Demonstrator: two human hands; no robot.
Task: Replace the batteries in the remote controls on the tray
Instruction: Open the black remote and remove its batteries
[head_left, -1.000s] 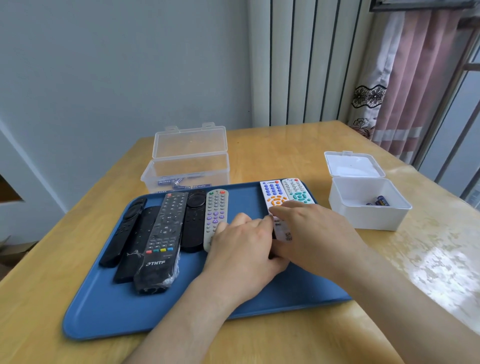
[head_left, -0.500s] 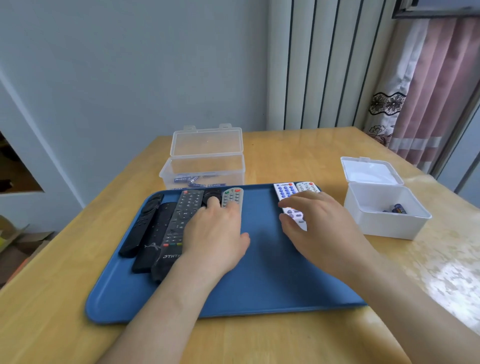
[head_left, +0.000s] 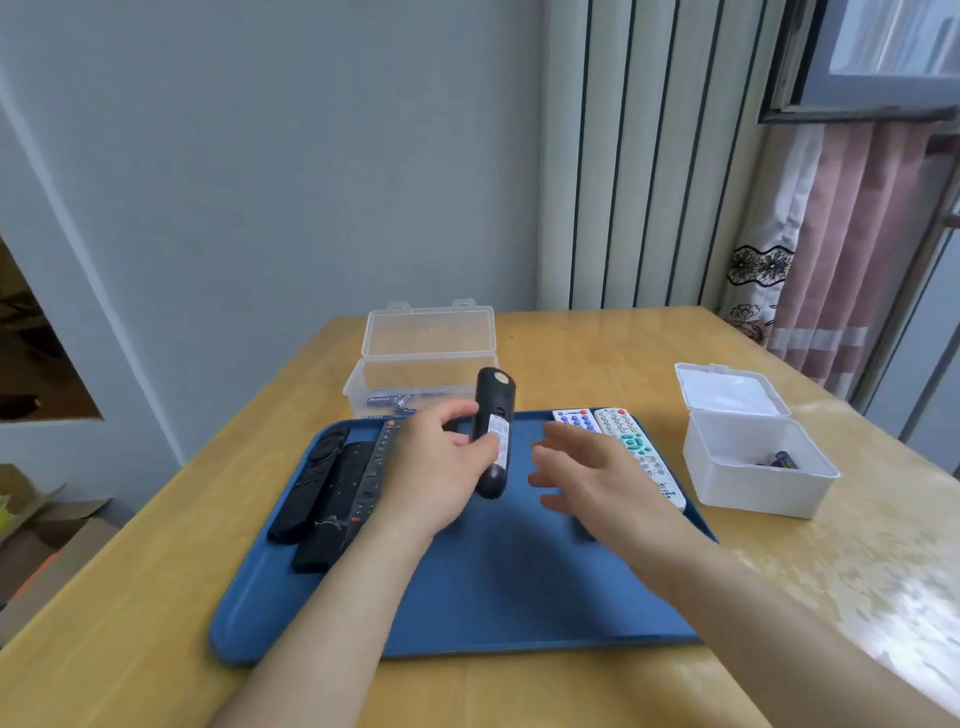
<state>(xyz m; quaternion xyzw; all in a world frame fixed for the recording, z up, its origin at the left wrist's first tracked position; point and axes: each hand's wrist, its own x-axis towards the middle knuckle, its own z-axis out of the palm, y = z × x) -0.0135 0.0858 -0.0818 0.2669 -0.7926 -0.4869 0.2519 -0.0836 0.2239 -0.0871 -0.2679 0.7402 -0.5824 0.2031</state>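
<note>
My left hand (head_left: 436, 467) holds a black remote (head_left: 493, 415) lifted above the blue tray (head_left: 493, 587), its back with a white label turned toward me. To its right my right hand (head_left: 592, 478) hovers with fingers spread and nothing in it. Three black remotes (head_left: 332, 493) lie side by side at the tray's left. Two white remotes (head_left: 631, 441) with coloured buttons lie at the tray's right, partly hidden by my right hand. A grey remote seen earlier is hidden behind my left hand.
A clear plastic box (head_left: 423, 374) with its lid up holds several batteries behind the tray. A white box (head_left: 753, 467), lid open, with a few batteries stands right of the tray on the wooden table (head_left: 597, 353). Cardboard boxes (head_left: 47, 535) sit on the floor at left.
My left hand has picked a black remote up from the row and turned it back side up. My right hand has come off the white remotes and opened beside it.
</note>
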